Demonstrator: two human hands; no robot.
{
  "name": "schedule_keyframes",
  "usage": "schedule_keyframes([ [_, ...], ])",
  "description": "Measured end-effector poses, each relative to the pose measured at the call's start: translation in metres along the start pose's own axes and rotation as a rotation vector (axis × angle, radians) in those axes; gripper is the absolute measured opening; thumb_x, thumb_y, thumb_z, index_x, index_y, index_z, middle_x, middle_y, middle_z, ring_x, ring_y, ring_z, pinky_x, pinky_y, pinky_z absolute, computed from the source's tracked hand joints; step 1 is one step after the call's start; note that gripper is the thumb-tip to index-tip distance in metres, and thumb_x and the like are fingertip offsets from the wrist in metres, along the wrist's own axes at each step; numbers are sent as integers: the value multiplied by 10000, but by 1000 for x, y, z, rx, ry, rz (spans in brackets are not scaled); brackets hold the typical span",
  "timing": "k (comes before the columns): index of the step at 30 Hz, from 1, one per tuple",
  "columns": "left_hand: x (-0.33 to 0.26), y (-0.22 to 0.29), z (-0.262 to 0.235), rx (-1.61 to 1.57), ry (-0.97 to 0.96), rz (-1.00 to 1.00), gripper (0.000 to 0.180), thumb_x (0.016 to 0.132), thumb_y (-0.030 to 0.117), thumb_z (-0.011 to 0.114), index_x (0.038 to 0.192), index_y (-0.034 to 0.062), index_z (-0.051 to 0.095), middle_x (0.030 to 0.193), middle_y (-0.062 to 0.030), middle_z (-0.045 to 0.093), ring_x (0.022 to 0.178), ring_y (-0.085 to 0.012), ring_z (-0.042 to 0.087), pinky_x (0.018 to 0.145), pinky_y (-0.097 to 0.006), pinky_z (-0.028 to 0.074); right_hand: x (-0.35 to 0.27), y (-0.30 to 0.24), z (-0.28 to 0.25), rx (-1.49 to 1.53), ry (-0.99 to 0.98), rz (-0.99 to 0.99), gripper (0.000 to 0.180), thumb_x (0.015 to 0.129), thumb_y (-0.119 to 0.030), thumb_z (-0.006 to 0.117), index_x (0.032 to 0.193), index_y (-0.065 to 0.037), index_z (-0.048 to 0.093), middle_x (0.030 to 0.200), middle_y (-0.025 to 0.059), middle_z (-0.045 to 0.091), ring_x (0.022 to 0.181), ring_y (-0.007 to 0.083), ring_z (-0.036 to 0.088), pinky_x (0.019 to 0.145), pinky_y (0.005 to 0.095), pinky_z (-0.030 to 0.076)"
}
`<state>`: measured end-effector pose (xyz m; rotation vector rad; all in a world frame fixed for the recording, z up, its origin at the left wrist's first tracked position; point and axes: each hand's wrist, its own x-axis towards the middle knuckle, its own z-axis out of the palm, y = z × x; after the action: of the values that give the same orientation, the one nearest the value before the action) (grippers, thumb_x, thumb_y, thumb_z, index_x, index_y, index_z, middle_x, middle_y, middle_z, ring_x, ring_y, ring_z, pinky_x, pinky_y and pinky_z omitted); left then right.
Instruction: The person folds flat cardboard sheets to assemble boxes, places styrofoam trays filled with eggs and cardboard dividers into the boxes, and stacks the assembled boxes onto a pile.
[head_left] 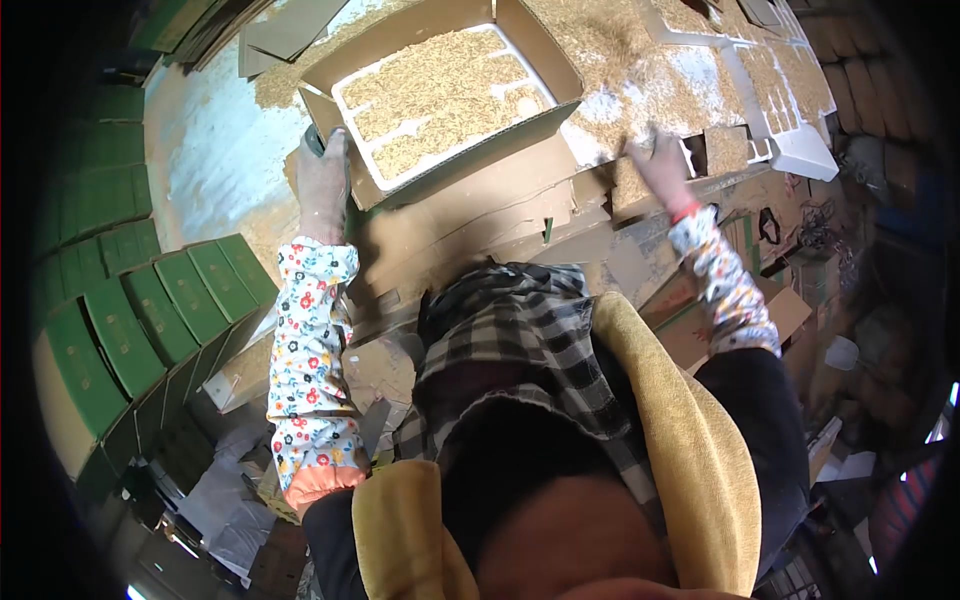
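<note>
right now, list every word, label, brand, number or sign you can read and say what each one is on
None can be read.
Green boxes at the left: what look like faint marks, too small and blurred to read.
Open cardboard box: no lettering shows on its visible walls.
Patterned sleeves: a flower print, no words to be seen.

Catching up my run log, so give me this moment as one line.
left hand: at carton's left side | right hand: blurred, apart from carton | carton: open, white tray inside, tan bits
</note>
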<state>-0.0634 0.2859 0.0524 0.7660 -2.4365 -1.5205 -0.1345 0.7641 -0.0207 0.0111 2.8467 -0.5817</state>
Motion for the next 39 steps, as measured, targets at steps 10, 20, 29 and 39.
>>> schedule_keyframes([
  [10,-23,27,-11,-1,-57,107,399,906,183,547,1199,-89,532,1156,-198,620,1055,-277,583,925,-349,429,-58,19,122,677,-108,184,446,726,-328,735,1001,14,658,978,204,681,943,322,646,795,340,512],
  [20,-15,23,2,23,76,74,339,875,165,598,1130,-58,600,1057,-165,670,933,-256,631,845,-350,475,-58,7,-136,401,892,130,385,749,-281,679,1048,-46,622,1012,174,650,960,336,615,844,406,469],
  [29,-7,-27,-8,10,204,178,384,875,208,588,1134,-73,551,989,-210,652,923,-338,631,828,-405,482,196,-201,-207,742,847,-459,520,764,-289,664,1218,-61,555,1136,235,564,1068,391,531,946,423,420],
  [39,-36,7,7,16,220,-76,537,867,279,622,1280,-35,482,1174,-267,584,1102,-389,556,967,-400,420,168,-300,-176,363,580,-988,203,808,-215,671,974,-100,647,923,122,639,836,288,629,718,373,510],
])
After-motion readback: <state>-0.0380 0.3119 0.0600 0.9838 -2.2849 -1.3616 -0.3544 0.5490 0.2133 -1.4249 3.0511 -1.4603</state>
